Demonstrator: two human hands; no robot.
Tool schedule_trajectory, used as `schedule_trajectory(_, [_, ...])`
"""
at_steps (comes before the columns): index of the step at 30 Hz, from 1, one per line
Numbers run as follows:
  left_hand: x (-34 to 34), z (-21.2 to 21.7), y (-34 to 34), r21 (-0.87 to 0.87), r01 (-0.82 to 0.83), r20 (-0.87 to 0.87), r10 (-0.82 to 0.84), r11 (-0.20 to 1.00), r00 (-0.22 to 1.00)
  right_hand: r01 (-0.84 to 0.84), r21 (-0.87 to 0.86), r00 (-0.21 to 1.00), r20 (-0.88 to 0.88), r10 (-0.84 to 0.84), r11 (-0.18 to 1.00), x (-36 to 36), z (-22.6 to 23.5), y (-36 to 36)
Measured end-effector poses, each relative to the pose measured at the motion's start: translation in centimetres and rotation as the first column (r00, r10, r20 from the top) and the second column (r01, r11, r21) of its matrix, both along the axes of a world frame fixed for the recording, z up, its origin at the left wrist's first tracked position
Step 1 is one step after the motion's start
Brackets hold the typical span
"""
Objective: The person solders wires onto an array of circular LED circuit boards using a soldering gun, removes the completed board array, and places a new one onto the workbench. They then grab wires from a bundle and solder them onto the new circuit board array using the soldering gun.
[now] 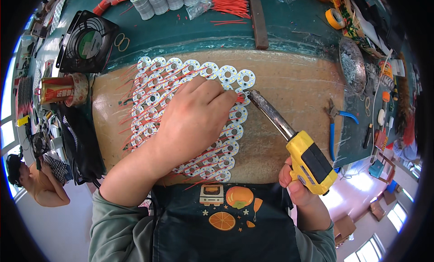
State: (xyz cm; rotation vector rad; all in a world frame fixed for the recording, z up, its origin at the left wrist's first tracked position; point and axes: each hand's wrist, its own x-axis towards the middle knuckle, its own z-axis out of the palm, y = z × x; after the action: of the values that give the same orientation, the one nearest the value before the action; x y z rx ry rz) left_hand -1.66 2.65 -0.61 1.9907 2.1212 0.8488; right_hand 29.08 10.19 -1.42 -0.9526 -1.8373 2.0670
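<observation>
Cardboard (289,81) covers the green workbench (190,31), with a fan (88,40) off to the left. Left hand (192,119) presses fingertips closed on a red wire (241,99) over the round white boards (230,126). Right hand (296,183) grips the yellow soldering iron (296,147), tip beside that pinch.

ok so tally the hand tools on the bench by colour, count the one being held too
yellow and black soldering gun, held in the right hand: 1
blue-handled pliers, lying on the green bench top right of the brown work board: 1
total: 2
</observation>
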Motion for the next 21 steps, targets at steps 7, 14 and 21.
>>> schedule_trajectory(7, [-0.06,0.1,0.03,0.014,0.004,0.015,-0.004,1.0,1.0,0.015,-0.006,1.0,0.01,-0.015,1.0,0.23,0.28,-0.21])
schedule_trajectory(14, [-0.04,0.05,0.05,0.021,-0.001,0.017,0.0,1.0,1.0,-0.042,-0.003,0.999,-0.023,0.042,0.999,0.25,0.16,0.11])
schedule_trajectory(21, [-0.06,0.09,0.01,0.002,-0.002,0.01,0.002,1.0,1.0,0.104,-0.127,0.994,-0.005,-0.106,0.986,-0.38,0.59,-0.31])
